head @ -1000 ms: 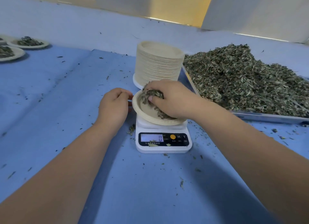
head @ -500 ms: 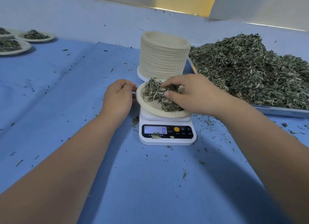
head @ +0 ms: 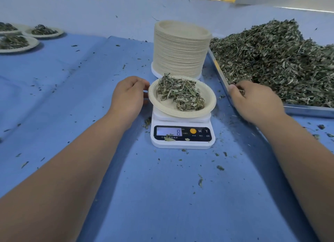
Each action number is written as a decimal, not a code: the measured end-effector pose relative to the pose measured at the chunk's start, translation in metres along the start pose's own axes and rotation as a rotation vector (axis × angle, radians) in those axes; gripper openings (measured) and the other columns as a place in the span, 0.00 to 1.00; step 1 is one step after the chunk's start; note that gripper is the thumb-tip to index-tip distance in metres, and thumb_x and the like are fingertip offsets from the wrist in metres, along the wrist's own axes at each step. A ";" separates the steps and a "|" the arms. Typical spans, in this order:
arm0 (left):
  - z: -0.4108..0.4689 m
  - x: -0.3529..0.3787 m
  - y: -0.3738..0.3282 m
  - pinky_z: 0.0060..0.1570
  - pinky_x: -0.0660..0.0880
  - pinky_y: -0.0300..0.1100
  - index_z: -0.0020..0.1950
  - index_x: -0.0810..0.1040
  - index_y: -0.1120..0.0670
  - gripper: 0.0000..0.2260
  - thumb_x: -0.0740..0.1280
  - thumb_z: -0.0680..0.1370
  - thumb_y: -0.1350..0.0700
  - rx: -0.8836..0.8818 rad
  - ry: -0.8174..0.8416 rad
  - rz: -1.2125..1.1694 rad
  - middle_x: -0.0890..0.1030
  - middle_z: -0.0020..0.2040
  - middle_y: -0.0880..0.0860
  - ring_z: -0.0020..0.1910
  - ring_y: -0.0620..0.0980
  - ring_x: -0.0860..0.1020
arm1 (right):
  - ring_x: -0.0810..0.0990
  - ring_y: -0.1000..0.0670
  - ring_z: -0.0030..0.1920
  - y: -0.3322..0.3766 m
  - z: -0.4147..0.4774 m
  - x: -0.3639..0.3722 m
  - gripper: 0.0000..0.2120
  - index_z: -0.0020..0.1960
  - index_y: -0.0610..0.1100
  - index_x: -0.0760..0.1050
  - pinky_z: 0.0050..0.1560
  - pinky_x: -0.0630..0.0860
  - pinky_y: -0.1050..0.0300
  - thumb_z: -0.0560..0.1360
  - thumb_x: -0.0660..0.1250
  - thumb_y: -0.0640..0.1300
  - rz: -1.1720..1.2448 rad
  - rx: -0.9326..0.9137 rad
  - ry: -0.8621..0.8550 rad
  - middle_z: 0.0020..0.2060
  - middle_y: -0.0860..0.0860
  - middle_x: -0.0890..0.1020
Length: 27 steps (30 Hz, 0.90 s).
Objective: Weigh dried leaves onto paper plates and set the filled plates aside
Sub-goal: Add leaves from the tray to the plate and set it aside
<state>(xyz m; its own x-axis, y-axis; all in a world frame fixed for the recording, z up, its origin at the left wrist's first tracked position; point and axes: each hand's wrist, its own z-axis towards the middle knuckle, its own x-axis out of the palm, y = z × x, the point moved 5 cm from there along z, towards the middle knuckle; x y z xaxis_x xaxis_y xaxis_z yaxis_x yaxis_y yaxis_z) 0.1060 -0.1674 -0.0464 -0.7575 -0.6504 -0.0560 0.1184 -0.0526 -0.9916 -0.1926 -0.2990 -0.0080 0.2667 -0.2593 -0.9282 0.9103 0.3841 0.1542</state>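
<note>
Left grip (head: 129, 95) pinches the plate (head: 163, 105) rim on the scale (head: 182, 144); right grip (head: 253, 101) curls into the leaf pile (head: 271, 61), hold unclear.

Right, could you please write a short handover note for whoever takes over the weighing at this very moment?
Left hand holds the rim of the plate on the scale. Right hand is at the near edge of the tray, reaching into the loose leaves; whether it grips any, I cannot tell.
Display reads 8, with a portion of leaves on the plate.
Done: three filled plates set aside far left.
Left: top up if short of target, move the plate aside, take another from the stack behind the scale.
</note>
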 end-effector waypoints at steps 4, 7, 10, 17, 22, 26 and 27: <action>0.001 0.000 0.002 0.46 0.83 0.48 0.40 0.82 0.51 0.13 0.59 0.78 0.58 0.014 0.011 0.029 0.87 0.44 0.52 0.42 0.50 0.85 | 0.72 0.47 0.31 0.003 0.002 0.008 0.28 0.39 0.47 0.70 0.32 0.63 0.57 0.82 0.45 0.65 -0.118 -0.003 0.036 0.32 0.48 0.75; 0.002 0.000 0.002 0.44 0.82 0.45 0.37 0.82 0.48 0.15 0.60 0.77 0.56 0.024 0.010 0.041 0.86 0.43 0.51 0.41 0.48 0.85 | 0.71 0.48 0.30 0.007 0.000 0.008 0.28 0.36 0.47 0.69 0.31 0.59 0.59 0.82 0.47 0.65 -0.128 -0.030 -0.003 0.29 0.48 0.75; 0.002 0.000 0.001 0.41 0.80 0.42 0.35 0.83 0.47 0.16 0.60 0.77 0.57 0.034 0.011 0.053 0.86 0.42 0.50 0.41 0.47 0.85 | 0.70 0.49 0.30 0.004 0.000 0.007 0.28 0.36 0.47 0.68 0.31 0.59 0.60 0.82 0.48 0.66 -0.115 -0.026 -0.016 0.29 0.49 0.74; 0.000 0.000 -0.002 0.41 0.80 0.42 0.45 0.82 0.48 0.12 0.59 0.79 0.57 0.038 -0.012 0.051 0.85 0.48 0.49 0.44 0.47 0.83 | 0.76 0.39 0.46 0.018 -0.006 -0.007 0.21 0.51 0.43 0.74 0.47 0.72 0.45 0.83 0.54 0.60 -0.024 -0.076 -0.134 0.41 0.47 0.78; -0.014 0.005 -0.021 0.60 0.70 0.34 0.64 0.77 0.39 0.14 0.55 0.85 0.48 0.219 0.092 0.215 0.76 0.53 0.24 0.55 0.23 0.72 | 0.76 0.46 0.58 0.071 -0.027 -0.029 0.19 0.63 0.49 0.75 0.58 0.71 0.48 0.81 0.58 0.58 0.391 -0.303 -0.120 0.54 0.52 0.81; -0.030 0.017 -0.032 0.66 0.63 0.29 0.72 0.73 0.45 0.20 0.52 0.83 0.43 0.341 0.167 0.279 0.76 0.67 0.36 0.68 0.31 0.70 | 0.73 0.48 0.60 0.105 -0.042 -0.022 0.19 0.70 0.56 0.71 0.64 0.63 0.42 0.82 0.57 0.60 0.305 -0.426 0.048 0.40 0.65 0.70; -0.033 0.021 -0.033 0.68 0.63 0.34 0.74 0.71 0.47 0.22 0.52 0.83 0.42 0.360 0.191 0.302 0.75 0.70 0.40 0.70 0.36 0.70 | 0.73 0.48 0.59 0.108 -0.043 -0.021 0.19 0.71 0.58 0.70 0.64 0.64 0.42 0.81 0.59 0.59 0.328 -0.418 0.074 0.38 0.65 0.69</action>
<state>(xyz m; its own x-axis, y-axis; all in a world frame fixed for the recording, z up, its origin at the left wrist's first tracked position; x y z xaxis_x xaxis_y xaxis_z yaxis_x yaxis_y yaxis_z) 0.0651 -0.1542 -0.0182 -0.7551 -0.5288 -0.3875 0.5385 -0.1630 -0.8267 -0.1135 -0.2142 0.0139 0.4795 -0.0092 -0.8775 0.5749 0.7587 0.3062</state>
